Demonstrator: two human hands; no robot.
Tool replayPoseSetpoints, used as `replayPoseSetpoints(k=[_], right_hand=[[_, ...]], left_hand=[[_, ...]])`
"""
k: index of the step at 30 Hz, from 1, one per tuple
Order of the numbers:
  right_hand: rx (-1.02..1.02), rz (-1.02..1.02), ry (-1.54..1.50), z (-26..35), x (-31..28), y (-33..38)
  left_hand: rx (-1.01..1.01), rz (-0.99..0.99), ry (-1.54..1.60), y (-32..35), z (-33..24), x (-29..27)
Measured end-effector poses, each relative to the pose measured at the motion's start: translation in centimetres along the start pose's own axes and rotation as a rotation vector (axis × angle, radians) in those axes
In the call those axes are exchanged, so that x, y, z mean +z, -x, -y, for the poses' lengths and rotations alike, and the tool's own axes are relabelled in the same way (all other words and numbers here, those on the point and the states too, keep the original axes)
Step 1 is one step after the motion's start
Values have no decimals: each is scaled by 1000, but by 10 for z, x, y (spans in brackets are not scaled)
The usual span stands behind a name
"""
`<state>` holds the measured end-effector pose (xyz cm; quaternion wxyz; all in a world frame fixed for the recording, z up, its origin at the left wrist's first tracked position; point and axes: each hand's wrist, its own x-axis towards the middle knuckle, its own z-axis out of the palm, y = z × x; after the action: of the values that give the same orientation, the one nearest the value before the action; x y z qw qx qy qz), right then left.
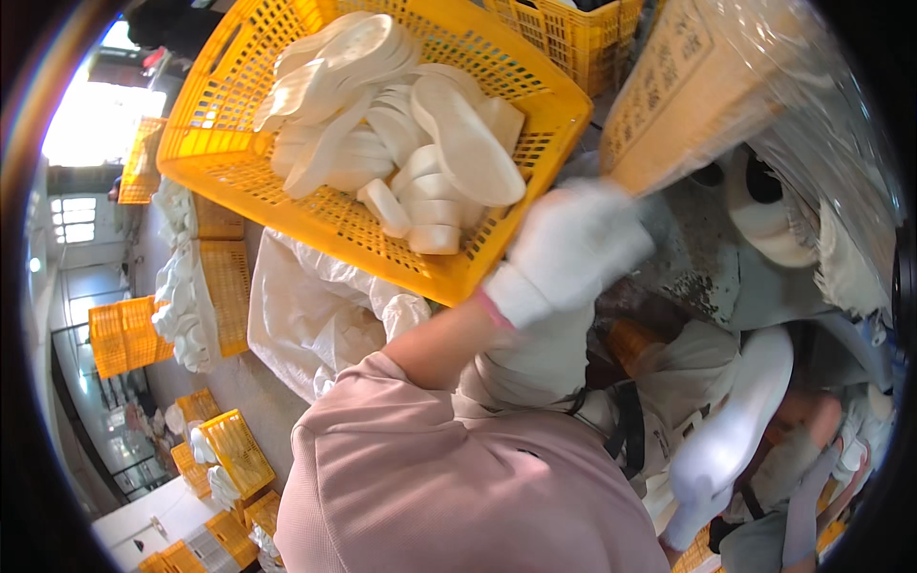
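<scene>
My left hand (573,244), in a white glove with a pink-edged cuff, is beside the right corner of a yellow plastic basket (401,279). Its fingers are smeared by motion, so I cannot tell whether they hold anything. White shoe soles (468,138) lie piled in the basket, some stacked, with smaller white heel-like blocks (432,210) next to them. Low on the right, my right hand (702,477), also gloved in white, is closed on a white shoe sole (762,377) that points up and away.
A plastic-wrapped brown carton (669,91) stands at the upper right, near a grey machine surface (693,258). Another yellow crate (573,38) is behind the basket. A white sack (306,310) lies below it. More yellow crates (129,334) line the floor at left.
</scene>
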<state>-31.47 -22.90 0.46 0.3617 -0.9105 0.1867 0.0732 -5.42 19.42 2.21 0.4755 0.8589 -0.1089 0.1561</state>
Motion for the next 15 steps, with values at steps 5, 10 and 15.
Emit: replayPoseSetpoints(k=[5,10,15], right_hand=[[-109,-92,584,-69,-31,49],[39,-136,240,-6,-19,7],[-399,12,-382,133,23,-34]], left_hand=[[-772,-744,-514,-49,186,-110],[-695,-728,513,-52,183,-181],[-507,-545,1029,41,-30,-75]])
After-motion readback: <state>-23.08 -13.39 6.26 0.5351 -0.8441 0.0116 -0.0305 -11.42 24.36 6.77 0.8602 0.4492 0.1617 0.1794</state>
